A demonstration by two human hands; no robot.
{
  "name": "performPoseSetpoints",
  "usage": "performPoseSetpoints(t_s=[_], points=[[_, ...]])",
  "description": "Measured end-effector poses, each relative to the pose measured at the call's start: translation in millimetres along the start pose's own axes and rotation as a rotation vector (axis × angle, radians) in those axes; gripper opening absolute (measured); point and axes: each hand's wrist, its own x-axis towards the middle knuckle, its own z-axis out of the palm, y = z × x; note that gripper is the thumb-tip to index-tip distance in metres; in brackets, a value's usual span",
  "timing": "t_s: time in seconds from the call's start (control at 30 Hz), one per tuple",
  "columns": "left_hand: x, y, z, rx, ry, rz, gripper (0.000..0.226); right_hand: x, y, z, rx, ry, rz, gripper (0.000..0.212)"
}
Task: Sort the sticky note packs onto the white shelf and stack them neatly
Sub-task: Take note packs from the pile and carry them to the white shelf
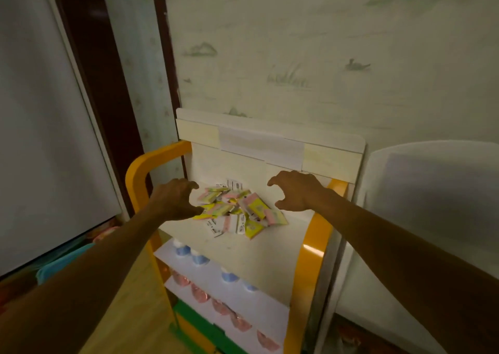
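A loose heap of sticky note packs (237, 209), pink, yellow and white, lies jumbled on the top board of the white shelf (259, 259). My left hand (175, 199) hovers at the heap's left edge, fingers spread and bent, its thumb near the leftmost packs. My right hand (293, 190) hovers to the right of the heap, fingers also spread and bent, holding nothing. The two hands flank the pile.
The shelf has orange curved side rails (313, 248) and a white back panel (270, 143) against a painted wall. Lower tiers carry blue-capped bottles (198, 257) and pink items (221, 306). A white appliance (432, 232) stands at the right, a teal bin (64, 264) at the left.
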Motion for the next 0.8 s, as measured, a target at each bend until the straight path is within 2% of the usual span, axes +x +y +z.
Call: performPoseSetpoints(t_s=[0.4, 0.8], points=[[111.7, -72.0, 48.7, 0.004, -0.067, -0.008, 0.070, 150.4, -15.6, 42.2, 0.070, -0.021, -0.041, 0.062], [230.5, -99.7, 92.7, -0.017, -0.153, 0.130, 0.073, 223.2, -2.6, 78.4, 0.102, -0.058, 0.071, 0.064]])
